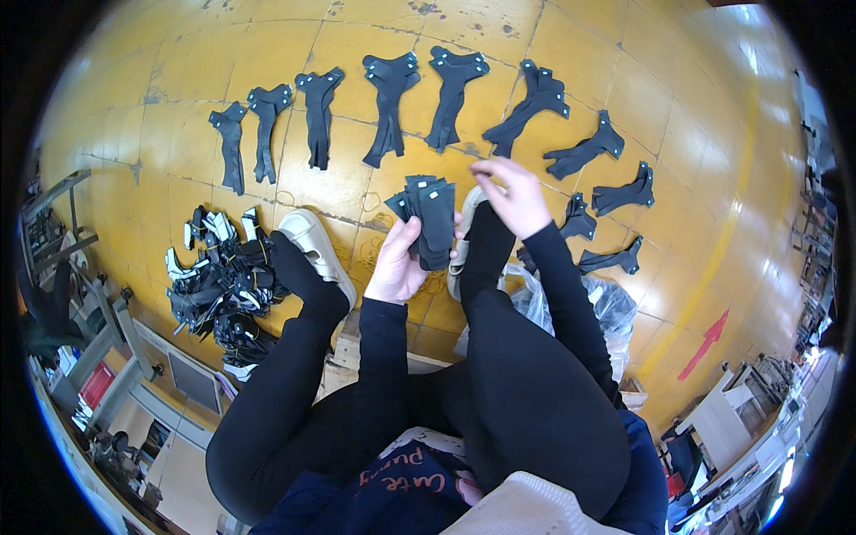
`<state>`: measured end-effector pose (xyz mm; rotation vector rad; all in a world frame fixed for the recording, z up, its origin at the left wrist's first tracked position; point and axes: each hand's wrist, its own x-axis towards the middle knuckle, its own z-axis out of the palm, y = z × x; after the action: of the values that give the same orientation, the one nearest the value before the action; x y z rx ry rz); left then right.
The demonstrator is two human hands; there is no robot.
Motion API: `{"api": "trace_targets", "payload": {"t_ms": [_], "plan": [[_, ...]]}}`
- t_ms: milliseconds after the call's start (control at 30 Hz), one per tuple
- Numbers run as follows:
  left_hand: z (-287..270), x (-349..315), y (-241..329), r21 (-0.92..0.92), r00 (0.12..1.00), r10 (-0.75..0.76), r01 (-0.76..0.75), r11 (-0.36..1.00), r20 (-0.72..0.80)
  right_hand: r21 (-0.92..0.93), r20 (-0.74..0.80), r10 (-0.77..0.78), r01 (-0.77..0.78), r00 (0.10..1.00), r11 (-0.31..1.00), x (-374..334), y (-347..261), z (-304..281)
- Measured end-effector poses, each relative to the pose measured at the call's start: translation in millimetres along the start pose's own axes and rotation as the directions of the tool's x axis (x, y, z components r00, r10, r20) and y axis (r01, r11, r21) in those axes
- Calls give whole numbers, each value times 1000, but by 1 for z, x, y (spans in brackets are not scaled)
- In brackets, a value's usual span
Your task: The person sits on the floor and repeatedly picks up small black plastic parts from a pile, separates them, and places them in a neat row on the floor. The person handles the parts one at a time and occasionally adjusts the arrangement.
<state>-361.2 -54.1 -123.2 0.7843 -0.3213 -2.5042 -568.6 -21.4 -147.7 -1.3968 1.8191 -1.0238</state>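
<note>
My left hand [399,262] is closed round a fanned stack of dark flat cut pieces [436,223], held upright between my feet. Small pale labels show near the stack's upper ends. Off to the right of the stack, over my right shoe, my right hand [515,198] hovers apart from it, thumb and forefinger a little spread; nothing shows between them. Beyond my hands, an arc of dark piece bundles lies on the floor, among them a forked bundle [389,107] and another bundle [456,96], with small labels at their far ends.
A heap of dark and white tied bundles [218,285] lies by my left shoe [312,245]. Clear plastic bags [608,314] rest beside my right leg. Metal-framed tables [169,410] stand at the left. A red arrow [704,344] marks the yellow floor at the right.
</note>
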Motion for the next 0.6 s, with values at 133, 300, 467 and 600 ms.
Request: {"api": "trace_targets", "payload": {"t_ms": [133, 300, 467, 600], "plan": [[10, 4, -1, 49, 997, 27, -24, 999, -69, 303, -66, 84, -60, 994, 951, 2, -36, -18], [9, 2, -2, 78, 989, 82, -73, 994, -124, 174, 36, -66, 59, 997, 983, 4, -65, -14], [7, 4, -5, 108, 967, 145, -124, 986, -210, 127, 7, -94, 92, 996, 988, 1, -67, -11], [17, 5, -2, 69, 958, 161, -148, 987, -238, 168, -61, -170, 178, 984, 970, -3, -67, -8]]}}
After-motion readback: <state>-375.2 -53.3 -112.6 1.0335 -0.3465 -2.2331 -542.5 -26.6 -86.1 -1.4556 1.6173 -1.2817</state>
